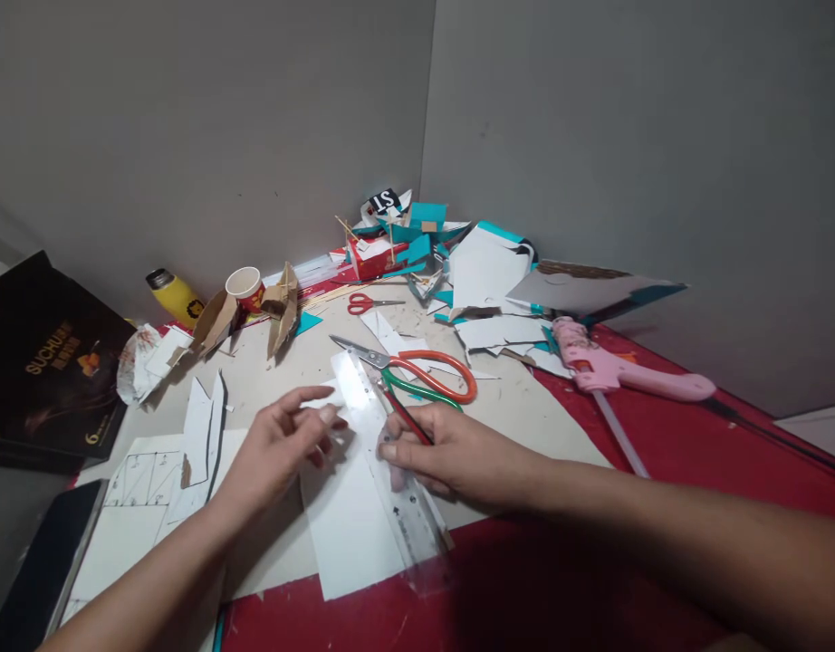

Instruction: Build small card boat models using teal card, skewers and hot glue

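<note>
A clear plastic ruler (367, 412) lies slantwise over a sheet of white card (350, 534). My right hand (448, 453) is closed round a dark red pen (407, 412), with its fingers over the middle of the ruler; whether they also grip the ruler I cannot tell. My left hand (282, 439) is just left of the ruler, above the card. Its fingers are loosely bent and apart, with nothing visible in them. Beyond the ruler's far end rest large scissors (424, 367) with one orange and one green handle.
A pink glue gun (608, 362) with its cable lies on the right. Small red scissors (367, 303), a paper cup (245, 287), a yellow bottle (177, 297) and cardboard scraps (499, 272) are farther back. A black box (57, 362) and a drawn sheet (129, 543) are at left.
</note>
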